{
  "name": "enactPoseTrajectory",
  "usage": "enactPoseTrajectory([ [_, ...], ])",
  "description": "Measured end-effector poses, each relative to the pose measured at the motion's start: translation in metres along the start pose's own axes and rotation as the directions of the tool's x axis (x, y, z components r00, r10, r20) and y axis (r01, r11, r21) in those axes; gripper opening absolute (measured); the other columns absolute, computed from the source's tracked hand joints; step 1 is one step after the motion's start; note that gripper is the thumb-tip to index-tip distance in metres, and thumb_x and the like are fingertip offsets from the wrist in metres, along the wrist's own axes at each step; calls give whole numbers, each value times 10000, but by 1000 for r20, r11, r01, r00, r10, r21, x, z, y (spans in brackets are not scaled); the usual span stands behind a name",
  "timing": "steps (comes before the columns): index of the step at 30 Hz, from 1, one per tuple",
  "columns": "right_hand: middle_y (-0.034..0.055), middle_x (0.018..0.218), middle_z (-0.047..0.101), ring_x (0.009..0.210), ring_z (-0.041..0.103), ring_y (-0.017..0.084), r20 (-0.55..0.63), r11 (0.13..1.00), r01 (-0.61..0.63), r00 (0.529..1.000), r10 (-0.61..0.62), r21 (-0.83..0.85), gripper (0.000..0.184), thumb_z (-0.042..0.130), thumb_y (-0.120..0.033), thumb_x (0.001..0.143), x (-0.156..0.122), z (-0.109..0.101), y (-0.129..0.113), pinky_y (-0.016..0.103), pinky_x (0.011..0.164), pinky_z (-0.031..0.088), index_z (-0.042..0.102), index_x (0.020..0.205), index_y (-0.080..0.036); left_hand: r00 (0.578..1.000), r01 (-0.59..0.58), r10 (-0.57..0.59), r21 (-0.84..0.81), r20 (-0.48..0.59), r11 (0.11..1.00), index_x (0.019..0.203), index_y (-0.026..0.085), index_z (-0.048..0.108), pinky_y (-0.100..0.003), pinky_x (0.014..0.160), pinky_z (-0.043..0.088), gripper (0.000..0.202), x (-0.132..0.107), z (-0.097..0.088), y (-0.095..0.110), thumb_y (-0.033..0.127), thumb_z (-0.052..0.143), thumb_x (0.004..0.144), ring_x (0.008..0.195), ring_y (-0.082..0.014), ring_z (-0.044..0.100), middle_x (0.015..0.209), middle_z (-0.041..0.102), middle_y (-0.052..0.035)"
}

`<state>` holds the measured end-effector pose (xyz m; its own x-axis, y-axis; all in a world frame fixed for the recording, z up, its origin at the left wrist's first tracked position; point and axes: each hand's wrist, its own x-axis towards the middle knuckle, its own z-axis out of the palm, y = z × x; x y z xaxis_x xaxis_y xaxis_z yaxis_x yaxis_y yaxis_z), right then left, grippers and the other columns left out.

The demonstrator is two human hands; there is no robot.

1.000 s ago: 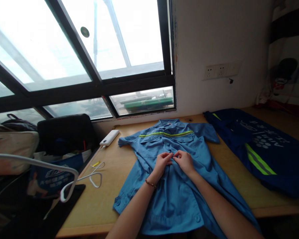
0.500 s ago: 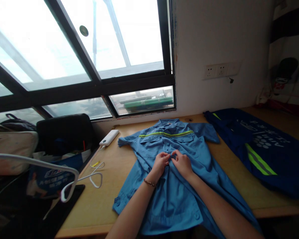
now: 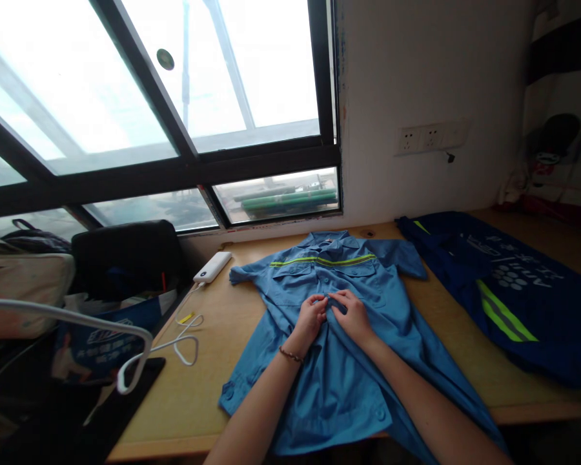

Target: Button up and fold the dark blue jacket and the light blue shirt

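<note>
A light blue work shirt (image 3: 348,394) with a yellow-green stripe across its chest lies face up on the wooden table (image 3: 193,387), collar toward the window. At the middle of its front placket, my left hand (image 3: 312,316) pinches the cloth. Close beside it, my right hand (image 3: 351,315) grips the placket between thumb and fingers. The fingertips of both hands nearly meet; whatever button lies between them is hidden. One button (image 3: 326,281) shows above the hands, below the chest pockets. Near the shirt's bottom hem another button (image 3: 379,414) is visible.
To the right lies a dark blue garment (image 3: 465,258) with a reflective band. A white power bank (image 3: 213,267) with a white cable (image 3: 186,339) sits at the left. Bags (image 3: 24,294) and a black chair back (image 3: 126,255) stand beyond the table's left edge. A window rises behind.
The fingers of my right hand have shifted slightly at the placket, stretching a little more toward the left hand. The shirt's bottom hem has moved slightly.
</note>
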<state>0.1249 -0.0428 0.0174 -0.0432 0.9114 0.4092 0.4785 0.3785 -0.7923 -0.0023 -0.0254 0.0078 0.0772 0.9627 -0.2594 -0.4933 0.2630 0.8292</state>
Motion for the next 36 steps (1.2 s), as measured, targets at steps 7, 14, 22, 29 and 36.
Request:
enactPoseTrajectory([
  [7, 62, 882, 630, 787, 561, 172, 77, 971, -178, 983, 167, 158, 316, 555, -216, 673, 5, 5, 13, 284, 701, 453, 654, 969, -166, 999, -39, 39, -25, -12, 999, 823, 147, 493, -203, 486, 409, 410, -1, 1, -3, 223, 749, 512, 500, -94, 536, 617, 570, 6],
  [14, 55, 948, 614, 837, 553, 164, 27, 968, -139, 990, 137, 209, 380, 540, -199, 677, 4, 2, 9, 277, 732, 444, 613, 1050, -188, 998, -55, 57, -47, 41, 997, 864, 159, 491, -192, 521, 404, 462, -3, 4, -1, 181, 759, 488, 566, -98, 558, 675, 573, 8],
  [22, 59, 925, 622, 832, 553, 183, 100, 953, -191, 980, 172, 233, 329, 552, -220, 678, 6, 3, 11, 297, 728, 447, 640, 992, -173, 991, -104, 107, -42, 83, 994, 914, 176, 514, -165, 550, 397, 474, -2, 1, -1, 179, 760, 509, 557, -64, 535, 647, 550, 43],
  [29, 111, 1063, 508, 993, 451, 255, -63, 958, 16, 997, -35, -287, 516, 593, -232, 674, -6, -3, -9, 390, 882, 366, 502, 1179, -187, 990, -73, 70, 17, 119, 997, 1017, 156, 504, -194, 514, 437, 458, -5, 4, 3, 210, 705, 609, 547, -93, 554, 681, 584, -1],
  [36, 114, 1020, 516, 913, 497, 219, 68, 882, 34, 998, -3, -470, 484, 495, -177, 697, -15, 3, -14, 290, 760, 418, 410, 1171, -131, 980, -26, 13, 59, 200, 998, 1174, 195, 441, -218, 518, 467, 562, -4, 1, 3, 200, 644, 650, 665, -153, 618, 951, 620, -96],
])
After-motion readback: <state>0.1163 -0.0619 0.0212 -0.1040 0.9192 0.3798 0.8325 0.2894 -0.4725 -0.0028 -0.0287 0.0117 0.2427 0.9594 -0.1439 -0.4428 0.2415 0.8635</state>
